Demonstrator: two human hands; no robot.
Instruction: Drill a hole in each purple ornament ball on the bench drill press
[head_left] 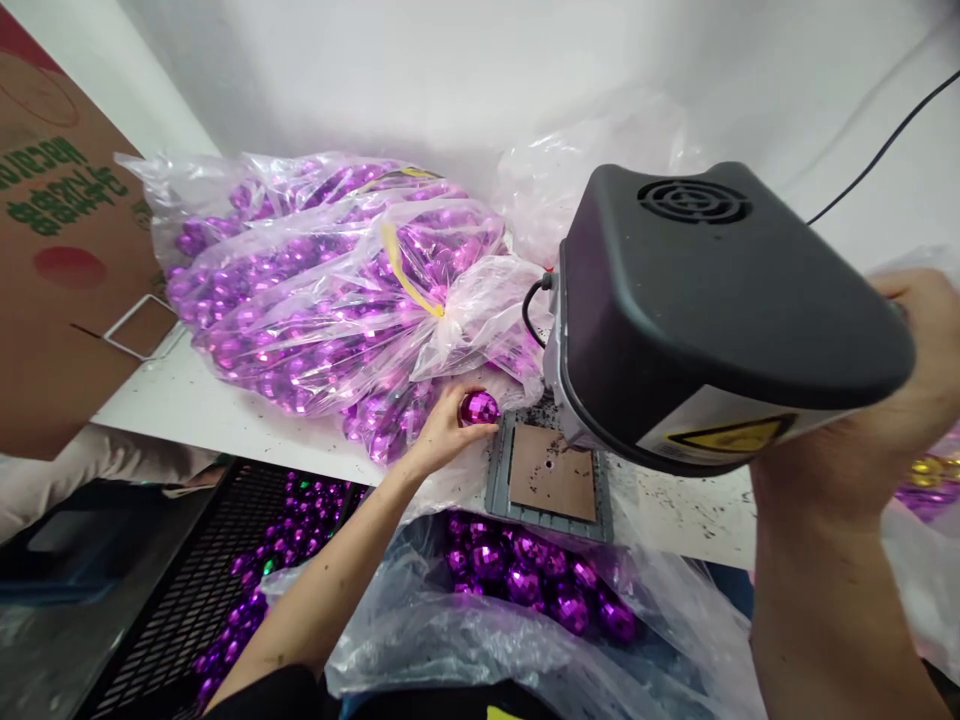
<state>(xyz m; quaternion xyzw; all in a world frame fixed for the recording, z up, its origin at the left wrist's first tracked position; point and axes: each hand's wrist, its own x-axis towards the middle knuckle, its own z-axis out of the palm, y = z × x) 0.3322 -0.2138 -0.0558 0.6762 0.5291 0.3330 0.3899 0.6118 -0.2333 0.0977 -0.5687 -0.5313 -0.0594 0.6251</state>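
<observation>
My left hand (450, 425) pinches a shiny purple faceted ball (480, 407) between thumb and fingers. It is just left of a grey metal base (499, 470) that carries a brown square board (551, 480) with a small dark hole. Above the board juts the black housing (720, 300) of a bench machine with a vent grille and a yellow warning label. Over at its right side, my right hand (919, 370) is curled, largely hidden by the housing; what it grips there I cannot make out.
A tied clear bag (322, 290) of purple balls lies behind my left hand. Below the base, loose purple balls (525, 575) sit in an open plastic bag. A black crate (172, 590) with more balls and a cardboard box (60, 250) stand left. Dark shavings dot the white table (690, 515).
</observation>
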